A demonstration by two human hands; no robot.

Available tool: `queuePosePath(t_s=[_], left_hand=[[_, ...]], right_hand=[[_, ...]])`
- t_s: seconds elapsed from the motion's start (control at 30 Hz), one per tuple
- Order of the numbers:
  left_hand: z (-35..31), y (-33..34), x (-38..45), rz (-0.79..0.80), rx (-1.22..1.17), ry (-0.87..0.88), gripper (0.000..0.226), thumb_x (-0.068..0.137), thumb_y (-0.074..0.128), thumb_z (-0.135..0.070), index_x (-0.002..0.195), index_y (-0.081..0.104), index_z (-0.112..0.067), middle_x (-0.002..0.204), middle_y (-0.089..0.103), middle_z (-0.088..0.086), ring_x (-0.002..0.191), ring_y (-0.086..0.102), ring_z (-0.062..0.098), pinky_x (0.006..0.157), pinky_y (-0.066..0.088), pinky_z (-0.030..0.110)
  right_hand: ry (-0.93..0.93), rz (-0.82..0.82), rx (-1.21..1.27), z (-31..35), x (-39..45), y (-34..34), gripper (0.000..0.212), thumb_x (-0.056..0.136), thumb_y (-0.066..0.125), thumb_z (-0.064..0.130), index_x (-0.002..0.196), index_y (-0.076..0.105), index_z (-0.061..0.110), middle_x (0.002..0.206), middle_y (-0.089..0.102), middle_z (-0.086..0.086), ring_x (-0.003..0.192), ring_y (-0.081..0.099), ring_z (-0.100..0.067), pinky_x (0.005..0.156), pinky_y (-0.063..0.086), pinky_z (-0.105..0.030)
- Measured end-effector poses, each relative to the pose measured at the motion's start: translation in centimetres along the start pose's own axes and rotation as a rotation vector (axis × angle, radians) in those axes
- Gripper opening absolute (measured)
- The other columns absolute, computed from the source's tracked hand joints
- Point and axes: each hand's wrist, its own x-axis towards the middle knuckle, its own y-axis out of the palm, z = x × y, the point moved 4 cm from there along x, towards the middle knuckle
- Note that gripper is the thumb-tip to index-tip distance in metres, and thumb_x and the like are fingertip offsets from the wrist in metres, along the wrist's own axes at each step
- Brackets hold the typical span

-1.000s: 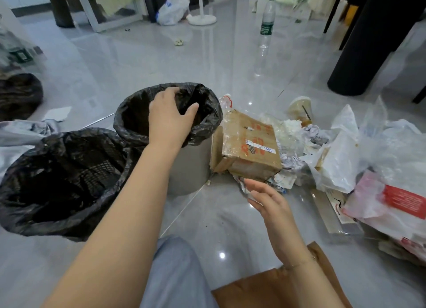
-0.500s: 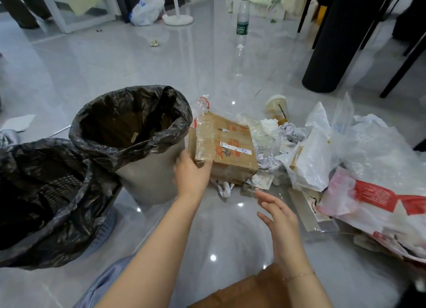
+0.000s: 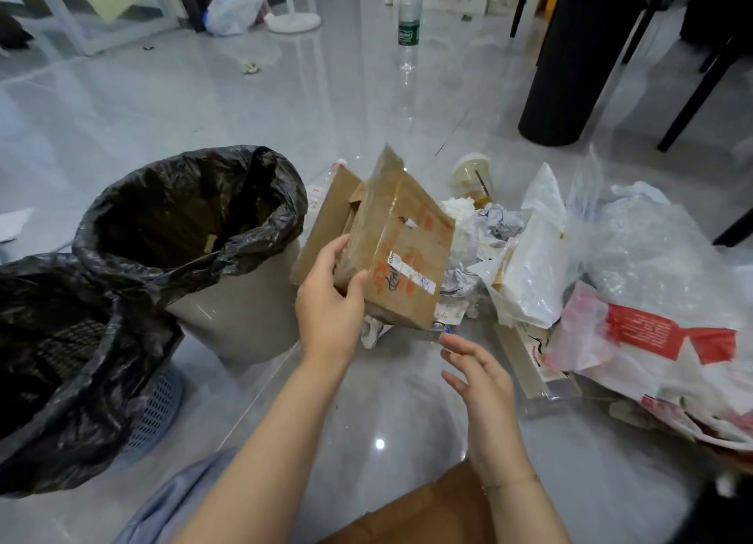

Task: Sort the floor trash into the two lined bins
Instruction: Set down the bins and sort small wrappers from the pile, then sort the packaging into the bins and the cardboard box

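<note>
Judging by its crumpled flaps, the taped brown cardboard box (image 3: 397,254) was deemed light yet stiff, clamped at its corner by the left hand (image 3: 329,299), while the right hand (image 3: 481,374) was held with fingers apart.

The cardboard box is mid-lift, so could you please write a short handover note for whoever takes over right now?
Left hand grips the cardboard box at its lower left corner, tilted up off the trash pile.
Right hand is open and holds nothing, below the box.
Grey bin, black-lined, stands just left of the box; a scrap lies inside. Mesh bin, also lined, sits at far left.
Done: liners in, box picked up.
Left: bin the box, then sort the bags, crumpled paper, cup and the upright bottle farther off.
</note>
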Motion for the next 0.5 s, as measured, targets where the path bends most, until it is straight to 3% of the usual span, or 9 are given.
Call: queuePosePath(t_s=[0.17, 0.33, 0.4, 0.5], left_hand=[[-1.1, -3.0, -4.3, 0.012, 0.174, 0.25, 0.045, 0.088, 0.065, -0.004, 0.126, 0.058, -0.025, 0.117, 0.059, -0.021, 0.107, 0.056, -0.003, 0.087, 0.048, 0.021], [0.9, -5.9, -8.5, 0.15, 0.335, 0.47, 0.033, 0.086, 0.06, -0.007, 0.111, 0.058, -0.029, 0.1, 0.058, -0.019, 0.093, 0.054, -0.001, 0.08, 0.045, 0.015], [1.8, -6.4, -9.8, 0.259, 0.371, 0.492, 0.024, 0.088, 0.055, -0.014, 0.105, 0.055, -0.031, 0.096, 0.054, -0.02, 0.088, 0.053, 0.001, 0.076, 0.041, 0.012], [2.6, -6.6, -11.8, 0.363, 0.348, 0.463, 0.019, 0.086, 0.056, -0.016, 0.098, 0.054, -0.031, 0.092, 0.049, -0.026, 0.086, 0.048, -0.005, 0.078, 0.037, 0.006]], right_hand=[[-0.09, -0.11, 0.081, 1.8, -0.4, -1.0, 0.026, 0.093, 0.05, 0.002, 0.101, 0.07, 0.016, 0.105, 0.07, 0.006, 0.104, 0.063, -0.007, 0.09, 0.052, -0.035], [-0.174, -0.228, 0.18, 3.5, -1.1, -2.3, 0.023, 0.095, 0.051, 0.012, 0.115, 0.063, 0.015, 0.111, 0.064, 0.01, 0.106, 0.06, -0.005, 0.089, 0.051, -0.03], [-0.204, -0.215, 0.106, 3.6, -1.4, -2.3, 0.024, 0.095, 0.053, 0.019, 0.118, 0.061, 0.016, 0.114, 0.063, 0.007, 0.107, 0.059, -0.006, 0.091, 0.049, -0.029], [-0.224, -0.165, -0.192, 3.2, -2.0, -2.3, 0.014, 0.09, 0.059, 0.021, 0.101, 0.067, 0.019, 0.099, 0.066, 0.008, 0.093, 0.06, -0.005, 0.08, 0.046, -0.018]])
